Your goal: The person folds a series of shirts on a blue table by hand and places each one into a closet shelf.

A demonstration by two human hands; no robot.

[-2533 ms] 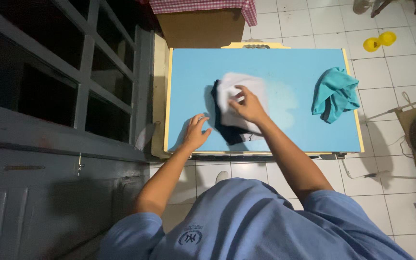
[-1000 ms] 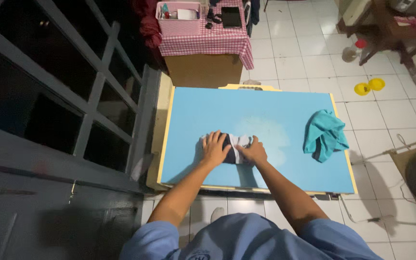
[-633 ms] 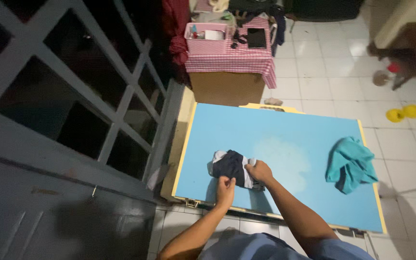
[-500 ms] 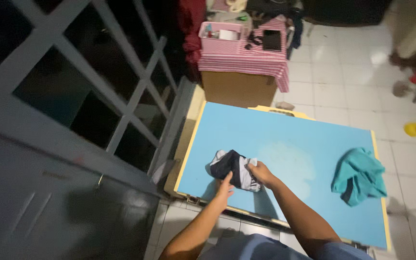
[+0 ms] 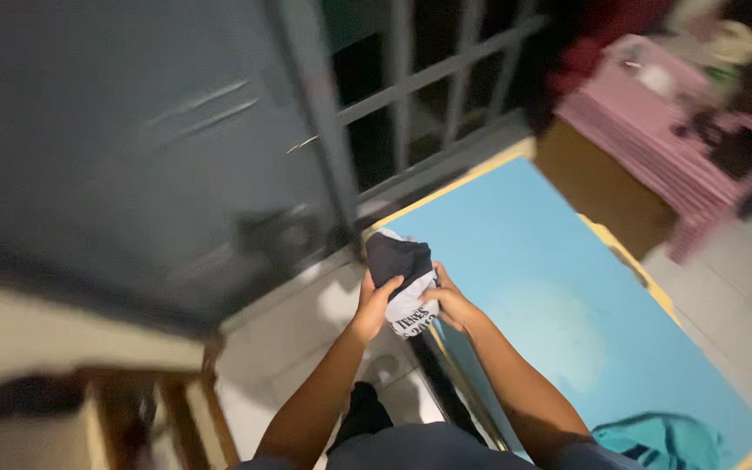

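A folded garment [image 5: 402, 280], dark on its upper part and white with print on the lower, is held up off the surface, at the near left corner of the blue table [image 5: 559, 305] and partly out past its edge, over the tiled floor [image 5: 306, 339]. The left hand [image 5: 374, 300] grips the bundle from the left, its fingers curled over the dark cloth, and the right hand [image 5: 447, 300] clasps it from the right, thumb and fingers closed on the white part; both hands are shut on the garment and both forearms reach up from the bottom of the view. Below the hands the table's dark edge and yellow rim run down toward the person's blue-grey clothing [image 5: 428, 448]. A crumpled teal cloth [image 5: 659, 439] lies on the table's near right end, well apart from the held bundle, and the stretch of blue top between them is bare. Directly behind the garment stands a grey metal gate [image 5: 411, 96] with upright and slanted bars, joined on the left by a solid grey panel [image 5: 132, 148] that is blurred by motion. At the far end of the table stands a brown box-like stand [image 5: 602, 187], and beyond it a pink checked cloth [image 5: 654, 113] covers a surface bearing small, blurred items. Lower left shows blurred wooden furniture [image 5: 158, 418].
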